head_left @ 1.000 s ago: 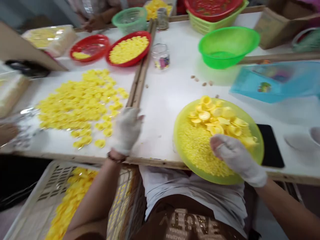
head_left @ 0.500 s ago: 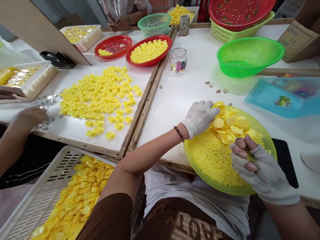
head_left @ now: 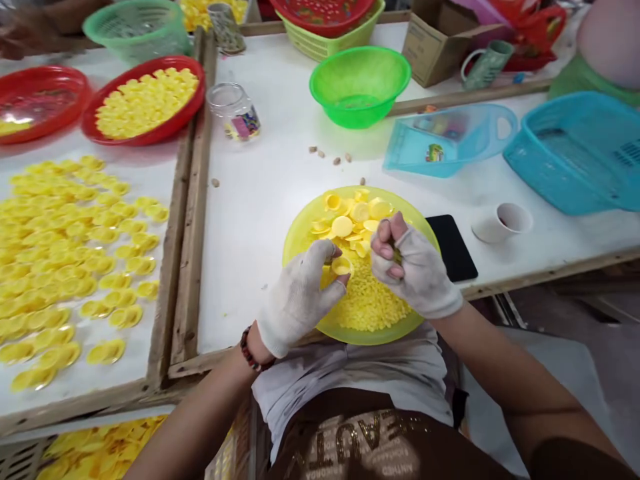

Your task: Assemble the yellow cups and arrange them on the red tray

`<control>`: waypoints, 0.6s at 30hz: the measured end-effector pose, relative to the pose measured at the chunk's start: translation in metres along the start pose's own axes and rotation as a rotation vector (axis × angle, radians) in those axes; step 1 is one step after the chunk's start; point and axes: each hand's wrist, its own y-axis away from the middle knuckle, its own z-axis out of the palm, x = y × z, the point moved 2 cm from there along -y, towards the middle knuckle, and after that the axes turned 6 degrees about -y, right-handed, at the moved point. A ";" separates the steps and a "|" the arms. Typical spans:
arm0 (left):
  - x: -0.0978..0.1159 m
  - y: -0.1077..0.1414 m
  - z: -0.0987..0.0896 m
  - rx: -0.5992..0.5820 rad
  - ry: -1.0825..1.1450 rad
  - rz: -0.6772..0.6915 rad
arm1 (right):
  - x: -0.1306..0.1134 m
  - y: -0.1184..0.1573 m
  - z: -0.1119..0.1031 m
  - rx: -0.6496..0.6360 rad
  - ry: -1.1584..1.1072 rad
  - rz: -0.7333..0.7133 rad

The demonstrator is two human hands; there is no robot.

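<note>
My left hand [head_left: 305, 293], in a white glove with bare fingertips, pinches a small round yellow plastic cup [head_left: 342, 267] between thumb and fingers, its opening facing up. Close by on the right, my gloved right hand [head_left: 407, 270] is curled closed; a dark yellowish bit shows between the fingers, but I cannot make out what it is. Both hands are over a yellow basin [head_left: 300, 230] at the table's front edge. In it lie many tiny yellow pieces [head_left: 377, 310], with larger yellow plastic cups [head_left: 360, 212] heaped toward the back.
A black phone-like slab [head_left: 453, 247] and a white paper cup [head_left: 503, 222] are right of the basin. Behind stand a green basin [head_left: 360, 87], a blue scoop [head_left: 415, 150] and a clear jar [head_left: 234, 110]. Wooden strips [head_left: 187, 220] border the left table, spread with yellow caps [head_left: 60, 253].
My view has swung right. My left hand has come from the heap at the basin's far side toward my right hand, now with a yellow cup. My right hand stays curled.
</note>
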 end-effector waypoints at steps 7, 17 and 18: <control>0.017 0.010 0.032 0.010 0.111 -0.067 | 0.013 -0.013 0.016 -0.060 0.051 -0.284; 0.018 0.012 0.029 0.051 0.084 -0.004 | 0.005 -0.010 0.003 -0.033 0.047 -0.284; 0.018 0.012 0.029 0.047 0.091 0.000 | 0.004 -0.009 0.002 -0.025 0.049 -0.281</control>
